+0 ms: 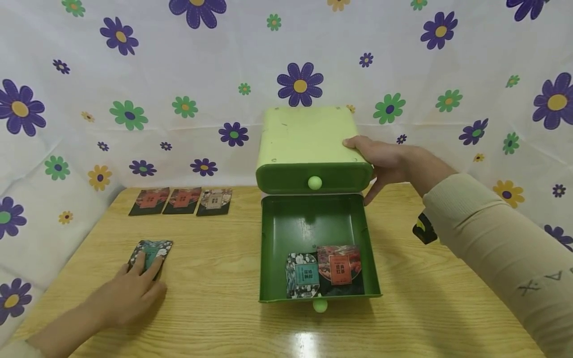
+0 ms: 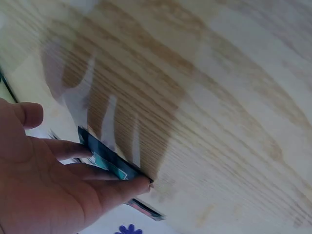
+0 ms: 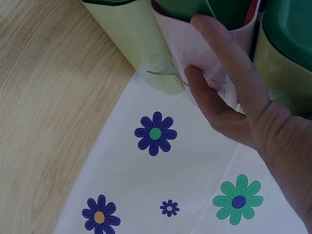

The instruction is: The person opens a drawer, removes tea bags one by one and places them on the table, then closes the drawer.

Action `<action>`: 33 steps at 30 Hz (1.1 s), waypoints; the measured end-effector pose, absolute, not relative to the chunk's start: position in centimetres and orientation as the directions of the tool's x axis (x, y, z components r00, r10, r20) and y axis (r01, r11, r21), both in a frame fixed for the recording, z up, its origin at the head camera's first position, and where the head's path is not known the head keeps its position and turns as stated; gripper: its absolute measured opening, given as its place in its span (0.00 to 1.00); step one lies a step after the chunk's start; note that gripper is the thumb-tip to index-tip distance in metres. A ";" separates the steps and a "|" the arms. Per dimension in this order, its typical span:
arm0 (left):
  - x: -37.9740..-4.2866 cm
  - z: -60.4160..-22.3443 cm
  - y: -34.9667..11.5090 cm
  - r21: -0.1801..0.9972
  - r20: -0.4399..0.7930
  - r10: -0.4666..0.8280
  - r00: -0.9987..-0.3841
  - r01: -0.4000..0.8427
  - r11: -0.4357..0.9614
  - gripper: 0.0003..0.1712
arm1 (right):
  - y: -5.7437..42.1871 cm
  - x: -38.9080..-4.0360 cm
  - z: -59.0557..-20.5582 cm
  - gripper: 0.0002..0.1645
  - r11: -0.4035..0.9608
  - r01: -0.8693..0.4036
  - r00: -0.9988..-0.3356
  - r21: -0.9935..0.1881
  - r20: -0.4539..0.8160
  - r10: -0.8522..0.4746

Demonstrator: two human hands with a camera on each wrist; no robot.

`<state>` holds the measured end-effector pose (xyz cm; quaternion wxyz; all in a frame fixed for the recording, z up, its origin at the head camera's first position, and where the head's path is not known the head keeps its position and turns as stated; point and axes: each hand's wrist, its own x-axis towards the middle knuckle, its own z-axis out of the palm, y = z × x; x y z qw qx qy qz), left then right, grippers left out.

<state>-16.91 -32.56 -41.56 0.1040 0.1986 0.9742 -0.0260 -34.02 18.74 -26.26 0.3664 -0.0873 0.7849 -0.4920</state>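
My left hand lies over a teal and black floral sachet on the table. In the left wrist view the nearly straight fingers touch that sachet, with the thumb apart. My right hand holds the right side of a pale green drawer box, with a fingertip on its top and another digit lower on the side. The right wrist view shows its digits against a pink section of the box. An open green drawer holds a teal floral sachet and a red sachet.
Two red sachets and a beige one lie in a row at the table's back left. A small black and yellow object is partly hidden by my right sleeve. Flower-printed cloth hangs behind the table.
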 end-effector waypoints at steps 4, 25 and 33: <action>-18.1 -41.8 -33.3 -0.002 -0.187 0.371 -0.910 0.378 0.926 0.33 | 18.7 -34.0 -26.3 0.44 0.509 0.218 -0.715 -0.833 -0.491 -0.498; -23.4 -41.1 -37.1 0.081 -0.239 0.202 -0.950 0.188 0.979 0.44 | 18.9 -34.0 -26.1 0.44 0.520 0.218 -0.714 -0.826 -0.498 -0.492; -23.0 -41.5 -37.5 0.054 -0.220 0.213 -0.952 0.207 0.977 0.45 | 18.5 -34.2 -26.2 0.43 0.510 0.223 -0.709 -0.830 -0.498 -0.500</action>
